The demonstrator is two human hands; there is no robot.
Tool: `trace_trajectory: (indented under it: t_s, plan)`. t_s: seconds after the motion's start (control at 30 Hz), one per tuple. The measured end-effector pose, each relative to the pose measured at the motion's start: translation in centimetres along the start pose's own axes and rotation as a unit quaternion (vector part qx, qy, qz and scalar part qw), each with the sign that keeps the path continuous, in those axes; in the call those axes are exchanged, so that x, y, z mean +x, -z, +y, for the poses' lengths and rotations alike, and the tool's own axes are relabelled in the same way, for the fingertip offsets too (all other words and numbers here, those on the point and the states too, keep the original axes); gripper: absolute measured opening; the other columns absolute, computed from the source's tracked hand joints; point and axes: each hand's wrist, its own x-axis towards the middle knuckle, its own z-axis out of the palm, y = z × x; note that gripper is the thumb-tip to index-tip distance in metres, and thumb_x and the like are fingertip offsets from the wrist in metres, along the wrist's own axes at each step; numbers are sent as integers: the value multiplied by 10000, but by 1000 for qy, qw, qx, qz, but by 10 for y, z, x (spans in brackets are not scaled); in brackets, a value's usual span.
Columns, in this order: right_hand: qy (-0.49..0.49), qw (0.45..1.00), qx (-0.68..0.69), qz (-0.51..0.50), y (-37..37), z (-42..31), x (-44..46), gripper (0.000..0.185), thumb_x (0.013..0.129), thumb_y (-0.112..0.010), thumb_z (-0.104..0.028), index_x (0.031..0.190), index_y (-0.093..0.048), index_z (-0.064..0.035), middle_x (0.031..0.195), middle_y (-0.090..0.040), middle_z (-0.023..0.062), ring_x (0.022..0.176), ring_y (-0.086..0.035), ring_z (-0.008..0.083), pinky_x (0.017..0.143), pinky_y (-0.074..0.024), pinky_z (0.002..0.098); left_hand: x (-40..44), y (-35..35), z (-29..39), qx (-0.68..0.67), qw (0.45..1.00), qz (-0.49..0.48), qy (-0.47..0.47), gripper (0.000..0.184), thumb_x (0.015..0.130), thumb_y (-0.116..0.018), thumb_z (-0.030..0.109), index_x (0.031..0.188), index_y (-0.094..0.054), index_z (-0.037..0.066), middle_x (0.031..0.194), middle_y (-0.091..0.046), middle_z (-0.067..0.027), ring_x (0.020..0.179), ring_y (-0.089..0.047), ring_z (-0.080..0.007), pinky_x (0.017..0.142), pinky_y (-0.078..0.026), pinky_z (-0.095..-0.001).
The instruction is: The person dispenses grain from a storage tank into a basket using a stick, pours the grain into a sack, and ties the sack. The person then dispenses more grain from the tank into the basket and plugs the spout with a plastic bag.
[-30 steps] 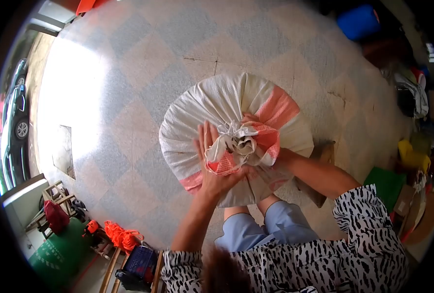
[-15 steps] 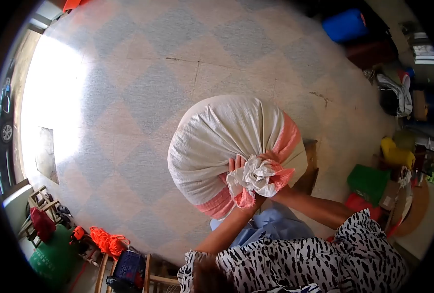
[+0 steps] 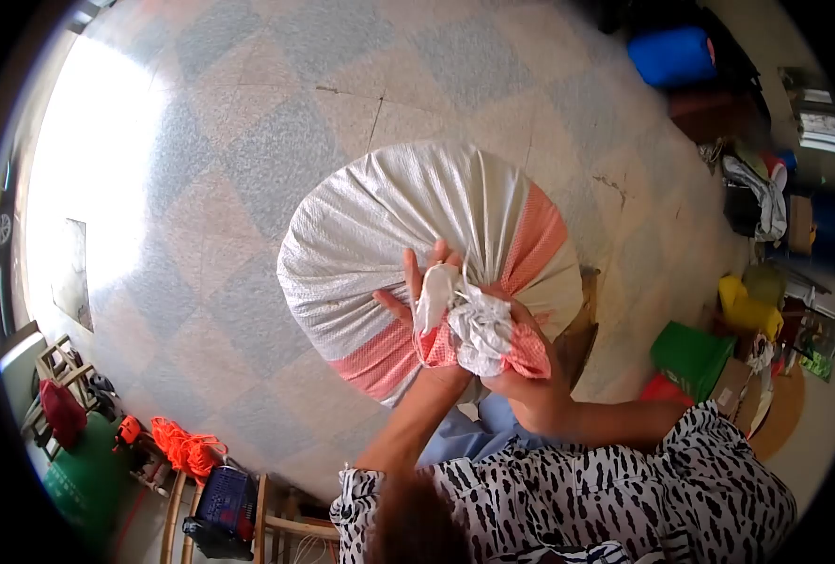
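One large woven sack [image 3: 389,207], white with red bands, full and rounded, stood over the tiled floor [image 3: 248,164] in front of the person; its bulk spread mainly beyond the grip and to the left of it, with a narrower part reaching out on the right. Gathered neck [image 3: 481,329], crumpled white and red cloth, bunched at the near part of the sack and set between the two hands. Left hand [image 3: 413,280]: at the neck's left side, fingers apart and extended over the pleated white cloth; palm and thumb hidden under the bunched end, so whether they closed on it could not be told. Right hand [image 3: 540,395]: curled around the neck's right side, holding the cloth, red folds lying against it. One thin white strand [image 3: 464,269], rising from the top of the neck. Blue legwear [image 3: 479,434], directly below the hands. Brown wooden piece [image 3: 577,350], just beside the sack, right. Orange rope [image 3: 187,449], in a heap, well apart, lower left. Green box [image 3: 690,355], well apart, right.
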Motion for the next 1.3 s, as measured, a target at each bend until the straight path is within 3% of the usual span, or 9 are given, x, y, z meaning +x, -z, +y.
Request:
trace_trajectory:
  t_s: [0.23, 0.6, 0.77, 0.83, 0.9, 1.1, 1.17, 1.23, 1.3]
  plan:
    - [1, 972, -226, -57, 31, 4, -23, 715, 736, -598, -88, 1330, -208, -9, 1311, -315, 133, 1206, -325, 203, 995, -242, 315, -6, -24, -38, -134, 964, 131, -190, 256, 722, -512, 291, 874, -612, 112, 950, -619, -67, 912, -576, -173, 979, -235, -458]
    - [283, 587, -758, -23, 109, 40, 31, 613, 722, -566, -338, 1214, -393, -16, 1252, -355, 185, 1164, -325, 347, 946, -253, 472, 26, 11, -13, -63, 960, -9, -271, 281, 579, -621, 167, 821, -561, 37, 779, -527, -118, 803, -517, -292, 767, -392, -370]
    - [316, 645, -695, -40, 110, 44, 45, 569, 668, -581, -319, 1149, -462, -40, 1036, -488, 141, 917, -453, 321, 766, -334, 425, 20, -4, -8, -103, 967, -45, -230, 349, 494, -701, 185, 799, -565, 81, 821, -531, -104, 835, -509, -274, 723, -391, -363]
    - [32, 799, -596, -70, 173, 77, 59, 474, 756, -528, -313, 1145, -467, -50, 894, -528, 85, 784, -501, 253, 683, -397, 352, 14, -10, -4, -164, 964, -22, -207, 343, 486, -703, 187, 774, -554, 74, 773, -531, -108, 771, -520, -274, 677, -401, -362]
    - [-156, 969, 175, -78, 123, 41, 43, 366, 850, -434, -328, 1107, -485, -73, 815, -537, 37, 685, -528, 173, 558, -441, 267, 7, -21, -5, -151, 962, 12, -228, 256, 575, -656, 207, 753, -537, 67, 724, -538, -87, 731, -536, -237, 653, -408, -336]
    - [105, 904, -402, 96, 72, 68, 26, 300, 854, -427, -400, 949, -506, -127, 698, -512, 15, 608, -509, 146, 502, -455, 283, -2, 20, -30, -275, 938, -62, -202, 269, 483, -680, 152, 703, -545, 76, 731, -521, -116, 730, -519, -276, 623, -411, -379]
    - [-229, 949, 192, 96, 97, 86, 10, 427, 831, -466, -422, 1058, -489, -61, 870, -540, 42, 757, -533, 156, 648, -465, 252, -3, 46, -61, -222, 947, -71, -219, 320, 496, -690, 170, 758, -538, 67, 749, -535, -117, 748, -524, -276, 663, -409, -369]
    - [-135, 871, -471, -24, 57, 95, 39, 327, 754, -544, -435, 749, -536, -108, 647, -547, 22, 484, -503, 214, 467, -427, 325, 0, 69, -85, -249, 949, -38, -187, 354, 498, -696, 180, 802, -554, 68, 774, -537, -133, 746, -512, -312, 670, -406, -388]
    - [152, 812, -563, -9, -38, 33, 48, 217, 688, -588, -285, 749, -578, -77, 709, -590, 116, 669, -587, 283, 560, -442, 355, -6, 55, -112, -464, 874, -124, 75, 329, 577, -661, 160, 878, -596, 46, 846, -589, -136, 809, -555, -294, 723, -429, -365]
